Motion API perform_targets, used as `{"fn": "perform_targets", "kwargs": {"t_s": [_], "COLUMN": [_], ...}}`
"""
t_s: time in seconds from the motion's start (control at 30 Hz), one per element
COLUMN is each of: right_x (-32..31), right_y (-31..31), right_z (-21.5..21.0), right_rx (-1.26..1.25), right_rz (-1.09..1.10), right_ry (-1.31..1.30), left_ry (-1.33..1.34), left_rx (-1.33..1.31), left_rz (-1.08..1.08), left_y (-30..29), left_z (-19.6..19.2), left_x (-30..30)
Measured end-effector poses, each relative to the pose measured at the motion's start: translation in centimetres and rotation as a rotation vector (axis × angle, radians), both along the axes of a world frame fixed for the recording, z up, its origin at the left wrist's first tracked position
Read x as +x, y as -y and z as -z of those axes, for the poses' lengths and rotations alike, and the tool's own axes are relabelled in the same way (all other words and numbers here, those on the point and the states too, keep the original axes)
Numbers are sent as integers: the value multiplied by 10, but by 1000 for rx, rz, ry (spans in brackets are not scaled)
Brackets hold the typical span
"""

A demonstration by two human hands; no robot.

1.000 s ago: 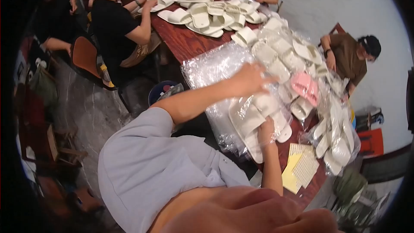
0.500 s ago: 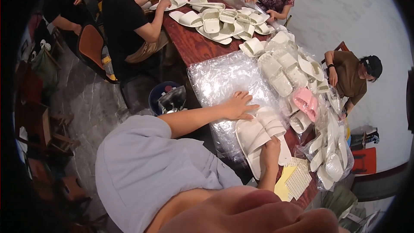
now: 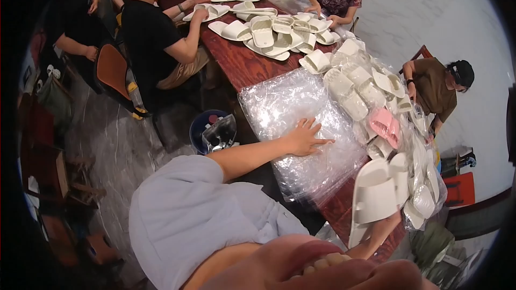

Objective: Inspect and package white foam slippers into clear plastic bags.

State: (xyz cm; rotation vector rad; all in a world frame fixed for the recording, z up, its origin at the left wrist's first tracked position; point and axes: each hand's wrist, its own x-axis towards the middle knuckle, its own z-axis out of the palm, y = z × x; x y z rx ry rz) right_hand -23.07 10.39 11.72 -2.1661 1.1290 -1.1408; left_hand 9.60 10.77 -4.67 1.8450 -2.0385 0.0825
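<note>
White slippers, two of them, are tilted up in the right hand over the table's near end; those fingers look clamped on the heel end, but the tips are hidden so I can't tell exactly how; left hand is palm down, fingers spread apart on a stack of clear plastic; my guess is it's the bagging step, pair picked up, no film visible around it yet; next move probably calls for pinching up one layer and opening it, could cling; right of the stack, bagged slippers and a pink slipper; loose slippers heaped farther up the reddish table
</note>
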Motion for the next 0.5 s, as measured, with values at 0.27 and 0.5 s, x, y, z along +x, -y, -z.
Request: {"fn": "perform_targets", "kwargs": {"t_s": [0.27, 0.5], "right_x": [125, 271], "right_y": [-13, -54], "right_z": [-39, -20], "right_rx": [-3, 42], "right_rz": [-430, -765], "right_ry": [112, 143], "left_ry": [-1121, -1139], "left_rx": [-125, -195], "left_rz": [395, 442], "left_y": [-18, -22], "left_z": [-1, 33], "left_x": [11, 15]}}
